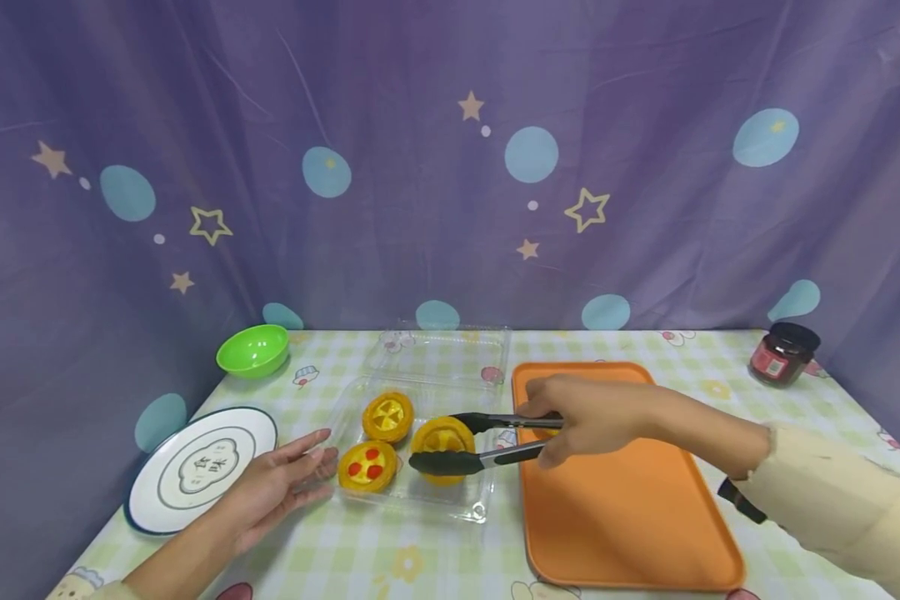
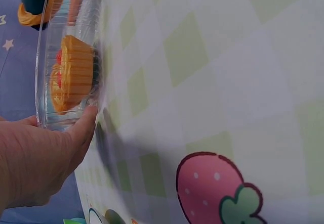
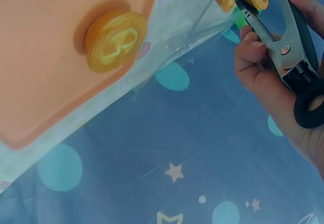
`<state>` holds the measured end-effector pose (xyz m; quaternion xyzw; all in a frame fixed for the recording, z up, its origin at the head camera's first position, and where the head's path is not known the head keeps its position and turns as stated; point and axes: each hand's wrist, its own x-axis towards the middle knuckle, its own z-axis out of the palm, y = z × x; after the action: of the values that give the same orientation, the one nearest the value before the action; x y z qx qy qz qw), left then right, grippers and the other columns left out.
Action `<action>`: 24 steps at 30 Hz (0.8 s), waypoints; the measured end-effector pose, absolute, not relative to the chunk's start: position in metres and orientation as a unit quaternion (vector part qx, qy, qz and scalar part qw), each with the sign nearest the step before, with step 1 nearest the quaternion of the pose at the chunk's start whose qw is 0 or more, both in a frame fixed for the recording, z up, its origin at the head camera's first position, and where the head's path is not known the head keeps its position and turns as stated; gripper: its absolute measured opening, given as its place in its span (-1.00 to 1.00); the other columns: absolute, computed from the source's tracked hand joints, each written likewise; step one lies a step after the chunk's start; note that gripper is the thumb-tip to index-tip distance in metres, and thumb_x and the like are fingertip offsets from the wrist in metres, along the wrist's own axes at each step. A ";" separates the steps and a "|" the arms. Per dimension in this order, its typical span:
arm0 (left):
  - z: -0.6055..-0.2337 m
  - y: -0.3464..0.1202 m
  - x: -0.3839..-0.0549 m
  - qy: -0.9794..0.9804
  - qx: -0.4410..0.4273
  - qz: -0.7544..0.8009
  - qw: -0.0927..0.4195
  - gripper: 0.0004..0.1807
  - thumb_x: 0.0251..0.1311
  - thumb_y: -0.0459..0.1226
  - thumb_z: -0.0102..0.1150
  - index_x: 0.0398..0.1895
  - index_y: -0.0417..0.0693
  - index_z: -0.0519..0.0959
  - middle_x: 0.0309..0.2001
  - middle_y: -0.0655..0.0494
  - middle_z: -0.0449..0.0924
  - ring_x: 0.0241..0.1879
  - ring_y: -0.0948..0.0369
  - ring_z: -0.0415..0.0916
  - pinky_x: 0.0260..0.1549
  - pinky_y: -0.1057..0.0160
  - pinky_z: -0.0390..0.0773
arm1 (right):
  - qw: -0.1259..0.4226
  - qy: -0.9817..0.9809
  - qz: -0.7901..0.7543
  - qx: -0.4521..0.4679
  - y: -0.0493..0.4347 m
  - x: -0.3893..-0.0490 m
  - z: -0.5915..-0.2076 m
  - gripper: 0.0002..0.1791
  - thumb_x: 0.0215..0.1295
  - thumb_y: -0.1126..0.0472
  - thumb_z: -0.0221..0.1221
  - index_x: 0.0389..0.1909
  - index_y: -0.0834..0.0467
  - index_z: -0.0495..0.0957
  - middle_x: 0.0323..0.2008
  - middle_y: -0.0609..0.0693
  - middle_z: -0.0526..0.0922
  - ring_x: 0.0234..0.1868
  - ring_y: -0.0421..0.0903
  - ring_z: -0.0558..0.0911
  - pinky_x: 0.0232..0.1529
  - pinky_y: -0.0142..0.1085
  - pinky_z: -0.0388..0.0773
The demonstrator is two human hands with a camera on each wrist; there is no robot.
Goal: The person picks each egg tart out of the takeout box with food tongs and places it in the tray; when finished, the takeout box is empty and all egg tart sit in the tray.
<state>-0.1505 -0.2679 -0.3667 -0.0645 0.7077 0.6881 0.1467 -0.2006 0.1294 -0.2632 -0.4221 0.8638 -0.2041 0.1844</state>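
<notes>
My right hand [image 1: 581,417] grips black-tipped metal tongs [image 1: 521,452] over the edge of the orange tray. The jaws of the tongs lie around an egg tart [image 1: 444,433] at the right side of a clear plastic container [image 1: 450,510]. Two more tarts sit in its left half, one with yellow wedges [image 1: 387,417] and one with red dots [image 1: 367,468]. Against the container's left wall, my left hand [image 1: 281,483] rests with its fingers extended; the left wrist view shows a fingertip [image 2: 90,114] at the bottom edge.
Another tart [image 3: 116,41] lies on the orange tray [image 1: 630,517], mostly hidden by the right hand in the head view. A white plate [image 1: 157,492] and green bowl [image 1: 253,352] stand at left. The container's lid [image 1: 438,354] lies open behind; a dark jar [image 1: 783,354] stands far right.
</notes>
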 end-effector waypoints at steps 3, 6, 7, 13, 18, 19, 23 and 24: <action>-0.366 -0.268 -0.151 0.706 -0.064 0.690 0.147 -0.35 0.48 -0.21 -0.12 0.50 -0.25 -0.03 0.41 -0.37 0.05 0.16 0.14 0.43 0.14 0.05 0.51 | 0.180 0.869 -0.210 -0.411 0.137 -0.200 -0.260 -0.44 0.09 0.14 0.33 0.14 0.25 0.55 -0.33 -0.07 0.43 -0.36 -0.17 0.35 -0.33 -0.35 0.34; -0.366 -0.268 -0.151 0.706 -0.065 0.690 0.146 -0.36 0.48 -0.21 -0.12 0.50 -0.25 -0.03 0.41 -0.36 0.06 0.14 0.15 0.44 0.13 0.05 0.51 | 0.171 0.873 -0.212 -0.404 0.142 -0.200 -0.258 -0.46 0.08 0.12 0.33 0.12 0.22 0.57 -0.32 -0.10 0.45 -0.32 -0.15 0.38 -0.31 -0.33 0.38; -0.366 -0.268 -0.151 0.707 -0.065 0.689 0.146 -0.36 0.48 -0.21 -0.12 0.50 -0.25 -0.03 0.41 -0.36 0.06 0.15 0.15 0.43 0.13 0.05 0.51 | 0.168 0.875 -0.210 -0.403 0.144 -0.200 -0.258 -0.46 0.08 0.12 0.34 0.12 0.21 0.57 -0.34 -0.10 0.43 -0.34 -0.15 0.37 -0.33 -0.34 0.38; -0.366 -0.267 -0.151 0.708 -0.066 0.687 0.149 -0.37 0.49 -0.21 -0.13 0.50 -0.24 -0.03 0.41 -0.37 0.04 0.19 0.10 0.40 0.14 0.03 0.51 | 0.151 0.875 -0.219 -0.404 0.154 -0.200 -0.255 -0.47 0.10 0.11 0.35 0.13 0.16 0.57 -0.42 -0.06 0.35 -0.39 -0.15 0.29 -0.40 -0.36 0.32; -0.366 -0.268 -0.151 0.706 -0.065 0.689 0.151 -0.37 0.49 -0.21 -0.14 0.50 -0.24 -0.03 0.42 -0.38 0.03 0.19 0.11 0.41 0.14 0.02 0.50 | 0.138 0.875 -0.234 -0.400 0.170 -0.199 -0.250 -0.44 0.15 0.02 0.33 0.15 0.17 0.55 -0.22 -0.06 0.49 -0.24 -0.11 0.41 -0.27 -0.28 0.45; -0.366 -0.268 -0.151 0.707 -0.065 0.688 0.150 -0.37 0.49 -0.21 -0.13 0.50 -0.24 -0.03 0.41 -0.38 0.04 0.18 0.11 0.41 0.14 0.03 0.50 | 0.136 0.878 -0.236 -0.393 0.174 -0.199 -0.249 -0.42 0.16 -0.01 0.32 0.16 0.17 0.54 -0.10 -0.02 0.53 -0.13 -0.04 0.47 -0.16 -0.22 0.51; -0.366 -0.268 -0.151 0.707 -0.066 0.688 0.150 -0.36 0.49 -0.21 -0.13 0.50 -0.24 -0.03 0.41 -0.38 0.04 0.19 0.10 0.40 0.14 0.03 0.50 | 0.126 0.893 -0.235 -0.362 0.194 -0.196 -0.246 -0.28 0.17 -0.13 0.28 0.25 0.23 0.46 0.30 0.26 0.34 0.32 0.29 0.28 0.20 0.20 0.36; -0.366 -0.268 -0.151 0.707 -0.066 0.688 0.150 -0.36 0.49 -0.21 -0.13 0.50 -0.24 -0.03 0.41 -0.38 0.04 0.20 0.09 0.39 0.14 0.02 0.50 | 0.123 0.896 -0.236 -0.355 0.200 -0.196 -0.246 -0.27 0.17 -0.15 0.28 0.25 0.23 0.45 0.35 0.31 0.27 0.37 0.33 0.19 0.22 0.27 0.29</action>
<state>-0.1508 -0.2675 -0.3659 -0.0660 0.7074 0.6876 0.1502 -0.1957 0.1997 -0.2457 -0.3548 0.8964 -0.2356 0.1230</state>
